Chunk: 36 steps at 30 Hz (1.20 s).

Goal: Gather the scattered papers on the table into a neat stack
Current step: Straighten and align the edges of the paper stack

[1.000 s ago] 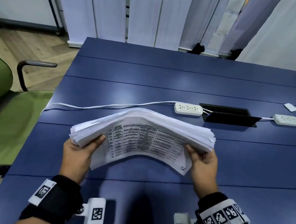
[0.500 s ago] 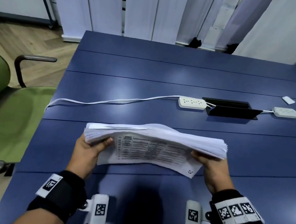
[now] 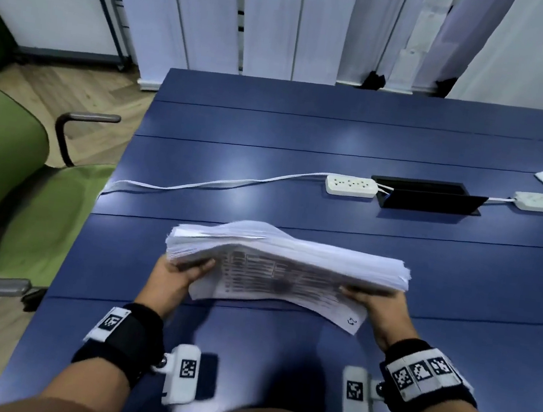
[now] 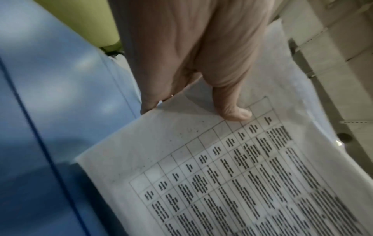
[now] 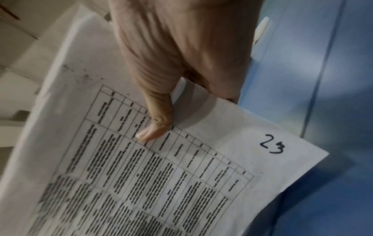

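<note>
Above the tabletop's (image 3: 342,128) near edge: paper stack (image 3: 291,253) held off the surface, left hand (image 3: 174,276) gripping one end, right hand (image 3: 378,303) the other; thumbs pinch the printed sheet, fingers behind the stack.

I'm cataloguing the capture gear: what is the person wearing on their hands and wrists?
The left hand and right hand are bare. Each wrist carries a black band with white square-coded marker tags, plus a white camera pod bearing a coded tag. A thin black cable trails from the right pod.
</note>
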Motion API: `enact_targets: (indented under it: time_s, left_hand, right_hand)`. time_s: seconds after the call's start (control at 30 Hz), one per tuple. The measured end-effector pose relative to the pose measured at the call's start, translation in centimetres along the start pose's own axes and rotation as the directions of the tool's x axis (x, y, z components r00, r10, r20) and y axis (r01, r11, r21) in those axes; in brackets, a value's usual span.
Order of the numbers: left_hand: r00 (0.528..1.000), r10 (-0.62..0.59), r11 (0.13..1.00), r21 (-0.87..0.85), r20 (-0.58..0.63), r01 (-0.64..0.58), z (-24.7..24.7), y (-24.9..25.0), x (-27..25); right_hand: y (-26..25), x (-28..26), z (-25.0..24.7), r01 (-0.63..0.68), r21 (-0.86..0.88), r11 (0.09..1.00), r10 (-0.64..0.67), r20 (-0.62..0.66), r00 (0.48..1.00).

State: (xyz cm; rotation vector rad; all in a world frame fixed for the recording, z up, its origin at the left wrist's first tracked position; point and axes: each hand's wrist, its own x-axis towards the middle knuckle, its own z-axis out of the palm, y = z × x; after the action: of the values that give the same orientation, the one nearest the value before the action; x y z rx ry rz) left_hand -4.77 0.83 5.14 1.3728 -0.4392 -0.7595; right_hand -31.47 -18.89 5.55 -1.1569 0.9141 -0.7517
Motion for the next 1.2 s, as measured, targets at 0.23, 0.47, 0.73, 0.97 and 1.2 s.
enact_targets:
  time_s: [0.23,0.47,0.73,0.97,1.2]
  left_hand:
    - [0.999,0.033,0.999,0.042,0.016,-0.034,1.7,-0.6,-2.1]
    - [0.999,0.019,0.997,0.075,-0.043,-0.016,5.1,-1.4,-2.6]
    - [0.999,0.045,0.992,0.121,-0.014,-0.043,4.0,-2.4,-2.7]
    - [0.977,0.15,0.974,0.19,-0.152,-0.12,6.2,-2.3,-1.7]
    - [0.964,0.224,0.972,0.108,-0.143,-0.209,5.8,-0.3,-1.2]
  right_hand:
    - [-1.5,0.7,-4.4,0.053,0.007,0.999,-0.053,0.158,0.986]
    - [-1.6,2.0,-5.4,0.035,0.039,0.999,-0.042,0.198,0.979]
    - [-1.5,2.2,-6.9,0.046,-0.022,0.999,-0.039,0.245,0.969]
    - [-2.4,2.7,-5.1,0.094,-0.013,0.996,-0.091,0.144,0.985]
    - [-2.8,2.9,-5.5,0.165,-0.027,0.986,-0.16,0.139,0.977]
